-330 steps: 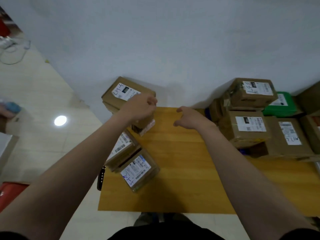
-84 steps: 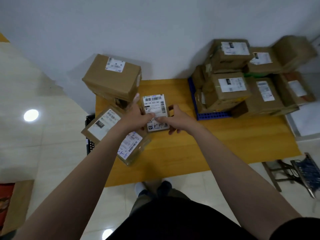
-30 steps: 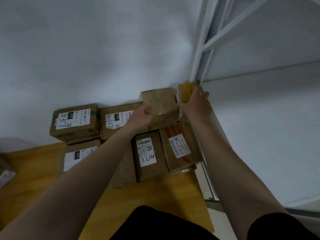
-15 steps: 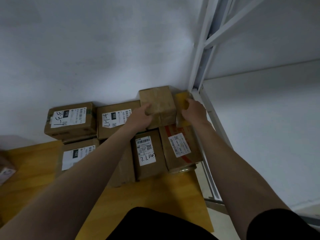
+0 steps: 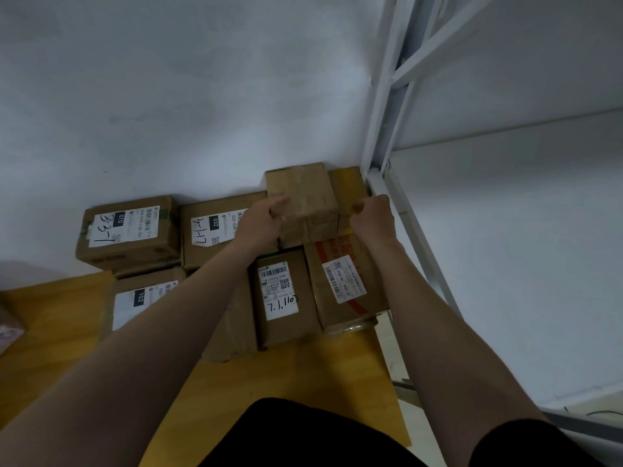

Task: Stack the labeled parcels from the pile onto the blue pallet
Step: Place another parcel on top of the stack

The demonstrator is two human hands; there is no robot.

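A plain brown taped parcel [image 5: 303, 193] sits on top of the stacked parcels, against the white wall. My left hand [image 5: 261, 220] grips its lower left corner. Wedged between it and the shelf post stands a narrow yellowish parcel [image 5: 345, 187]. My right hand [image 5: 372, 217] has curled fingers on that parcel's near right edge. Below lie labeled parcels marked 3-3-1 [image 5: 129, 230], 3-1-17 [image 5: 209, 227], 102 [image 5: 141, 298] and 7.1.110 [image 5: 283, 291], plus one with red tape [image 5: 344, 281]. The parcels hide the blue pallet.
The stack rests on a wooden table [image 5: 303, 372]. A white metal shelf frame [image 5: 381, 129] rises right beside the stack, its shelf board [image 5: 505, 230] stretching off to the right. Another parcel [image 5: 8, 328] shows at the far left edge.
I carried a parcel from the left pile to the stack on the right. In the last second my right hand slid back toward me along the yellowish parcel; my left hand stayed on the brown parcel.
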